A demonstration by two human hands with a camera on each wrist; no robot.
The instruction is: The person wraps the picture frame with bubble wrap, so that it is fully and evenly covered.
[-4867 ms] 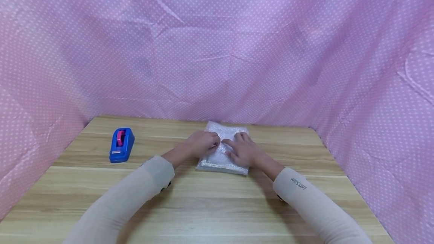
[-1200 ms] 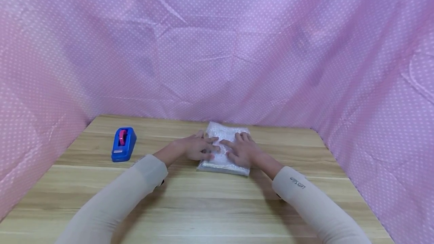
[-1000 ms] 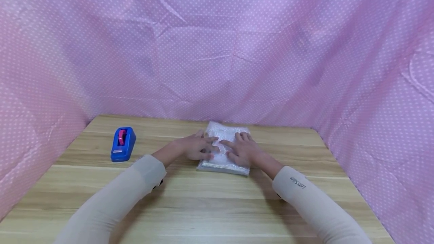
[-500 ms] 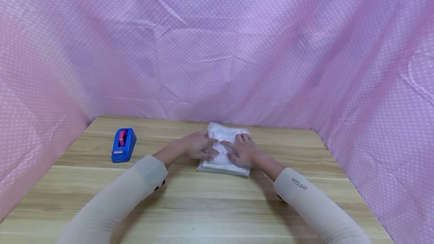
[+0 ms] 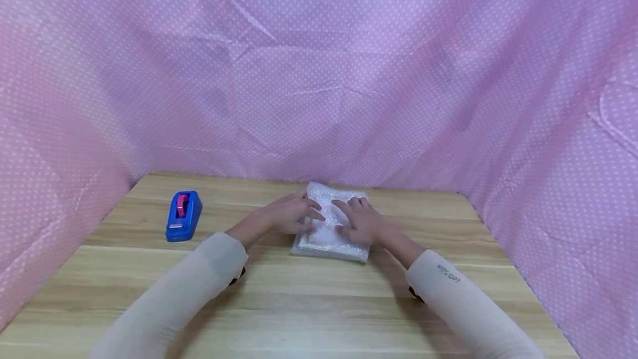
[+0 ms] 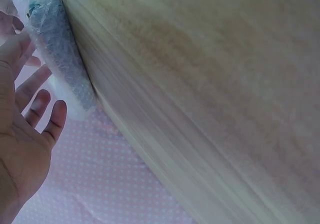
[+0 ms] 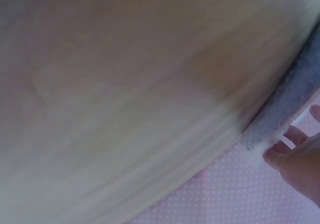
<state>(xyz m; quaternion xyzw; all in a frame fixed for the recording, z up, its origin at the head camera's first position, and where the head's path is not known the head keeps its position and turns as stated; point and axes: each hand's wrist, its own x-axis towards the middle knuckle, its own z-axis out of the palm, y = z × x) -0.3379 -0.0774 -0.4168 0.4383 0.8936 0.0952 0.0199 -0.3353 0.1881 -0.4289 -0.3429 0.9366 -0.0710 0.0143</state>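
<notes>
A flat, roughly rectangular package wrapped in clear bubble wrap (image 5: pixel 328 237) lies on the wooden table; what is inside cannot be made out. Over its left side reaches my left hand (image 5: pixel 291 215), fingers spread and mostly straight, with nothing gripped. On the right half of the wrap rests my right hand (image 5: pixel 363 225), its fingers extended and apart. In the left wrist view, the palm and loose fingers of the left hand (image 6: pixel 27 144) are beside the wrap's thick edge (image 6: pixel 60 48). The right wrist view catches the right hand (image 7: pixel 302 159) against the bubble wrap (image 7: pixel 287 101).
A blue tape dispenser (image 5: pixel 184 216) with a pink roll (image 5: pixel 182 205) stands at the left of the wooden table (image 5: pixel 299 303). Pink dotted cloth (image 5: pixel 319 98) hangs behind the table and along both sides.
My left hand, curled at the package's middle at first, has drawn back to the left and spread its fingers. Lately, the right hand's index finger has shifted slightly; the package stays in place.
</notes>
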